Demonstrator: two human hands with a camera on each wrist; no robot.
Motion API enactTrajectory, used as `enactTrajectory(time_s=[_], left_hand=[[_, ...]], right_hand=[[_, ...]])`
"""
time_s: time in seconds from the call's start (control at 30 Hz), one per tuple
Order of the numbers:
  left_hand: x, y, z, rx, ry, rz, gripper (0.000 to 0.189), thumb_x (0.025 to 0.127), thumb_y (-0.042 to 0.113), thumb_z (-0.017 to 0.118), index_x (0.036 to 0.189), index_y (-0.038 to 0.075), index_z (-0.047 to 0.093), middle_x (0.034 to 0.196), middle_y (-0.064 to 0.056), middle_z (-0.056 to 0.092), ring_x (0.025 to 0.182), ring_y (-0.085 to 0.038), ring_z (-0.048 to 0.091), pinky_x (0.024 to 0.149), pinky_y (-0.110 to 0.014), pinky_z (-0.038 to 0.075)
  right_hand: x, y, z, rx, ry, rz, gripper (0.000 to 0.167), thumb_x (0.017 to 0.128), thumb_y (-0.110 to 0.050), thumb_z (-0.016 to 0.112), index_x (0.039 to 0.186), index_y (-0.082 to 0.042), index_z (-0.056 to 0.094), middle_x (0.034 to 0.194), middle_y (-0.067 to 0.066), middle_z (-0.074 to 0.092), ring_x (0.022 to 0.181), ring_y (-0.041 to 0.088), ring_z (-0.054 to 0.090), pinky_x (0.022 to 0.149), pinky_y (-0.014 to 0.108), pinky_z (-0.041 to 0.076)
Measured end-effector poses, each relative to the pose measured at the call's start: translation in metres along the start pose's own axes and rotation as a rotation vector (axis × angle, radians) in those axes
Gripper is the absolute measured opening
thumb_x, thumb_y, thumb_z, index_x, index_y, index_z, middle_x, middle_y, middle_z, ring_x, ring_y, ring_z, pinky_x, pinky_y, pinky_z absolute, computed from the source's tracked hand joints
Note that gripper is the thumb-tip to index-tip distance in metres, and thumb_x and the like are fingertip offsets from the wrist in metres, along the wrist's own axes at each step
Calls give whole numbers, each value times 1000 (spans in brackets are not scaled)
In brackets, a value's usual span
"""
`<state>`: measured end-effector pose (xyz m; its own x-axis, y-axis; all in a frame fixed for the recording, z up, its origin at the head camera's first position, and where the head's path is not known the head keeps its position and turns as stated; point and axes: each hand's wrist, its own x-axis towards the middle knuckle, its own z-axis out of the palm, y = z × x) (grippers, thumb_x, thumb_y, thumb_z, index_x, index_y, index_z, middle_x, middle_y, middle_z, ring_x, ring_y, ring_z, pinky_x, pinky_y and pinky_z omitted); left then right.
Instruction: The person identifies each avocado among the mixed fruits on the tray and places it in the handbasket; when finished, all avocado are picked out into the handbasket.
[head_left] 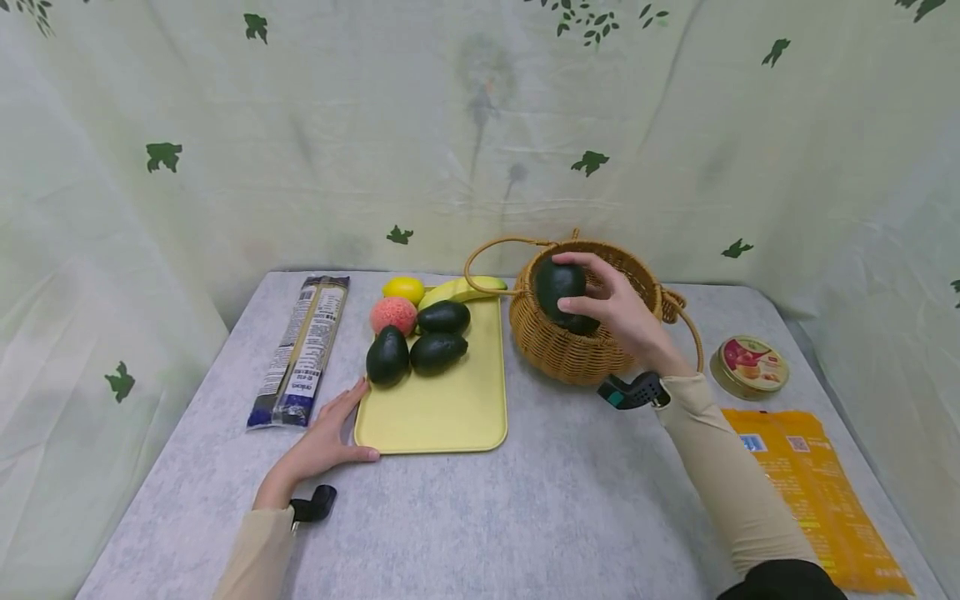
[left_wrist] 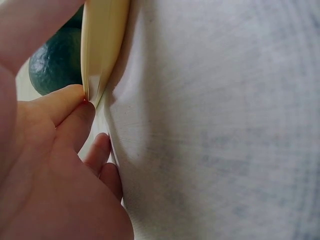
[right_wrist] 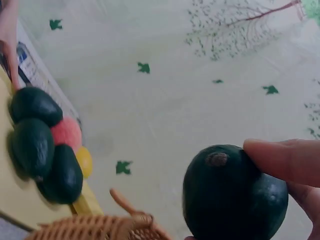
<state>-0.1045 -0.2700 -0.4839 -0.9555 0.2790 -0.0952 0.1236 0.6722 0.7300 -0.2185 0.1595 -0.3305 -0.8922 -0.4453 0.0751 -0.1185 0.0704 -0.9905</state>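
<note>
My right hand (head_left: 626,312) grips a dark green avocado (head_left: 558,292) between thumb and fingers, at the mouth of the wicker basket (head_left: 570,358). The right wrist view shows this avocado (right_wrist: 232,192) with its stem end visible. My left hand (head_left: 322,442) rests against the front left corner of the yellow tray (head_left: 442,425), its fingers touching the tray's rim (left_wrist: 102,45). Three more avocados (head_left: 438,353) lie on the tray with a pink round fruit (head_left: 393,315), a yellow lemon (head_left: 403,289) and a banana (head_left: 457,290) toward its far end. The basket's inside is mostly hidden.
Left of the tray lies a long blue-and-clear packet (head_left: 303,350). A round tin (head_left: 750,367) stands right of the basket, with an orange bag (head_left: 825,500) nearer me, partly under my right forearm. A pale leaf-printed curtain (head_left: 337,125) hangs behind the grey table.
</note>
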Motion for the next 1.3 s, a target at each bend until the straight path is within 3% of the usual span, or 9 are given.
enactTrajectory(time_s=[0.33,0.63,0.97,1.3], left_hand=[[-1,0,0,2,3,10,111,71,35,84,154,6,16,157,-18,14,139,-45,7,102,-69,10],[0,-2,0,10,6,21,110,72,35,84,154,6,16,157,-17,14,139,-45,8,101,-70,10],[0,-2,0,7,3,10,111,72,37,84,154,8,16,158,-16,14,140,-44,7,101,-70,10],[0,-2,0,9,4,8,110,72,37,83,154,9,15,157,-16,14,139,-45,8,101,-70,11]], right_hand=[[6,12,-36,37,113,55,56,92,-9,64,143,-20,44,148,3,28,125,30,42,89,34,46],[18,18,-45,-61,126,147,58,92,-6,64,144,-19,42,151,4,25,121,31,45,91,45,42],[37,24,-32,-139,62,203,57,93,-7,63,144,-18,41,146,14,29,119,36,45,95,55,39],[49,31,-13,-212,12,249,58,92,-6,62,145,-15,40,144,17,31,119,37,44,95,55,41]])
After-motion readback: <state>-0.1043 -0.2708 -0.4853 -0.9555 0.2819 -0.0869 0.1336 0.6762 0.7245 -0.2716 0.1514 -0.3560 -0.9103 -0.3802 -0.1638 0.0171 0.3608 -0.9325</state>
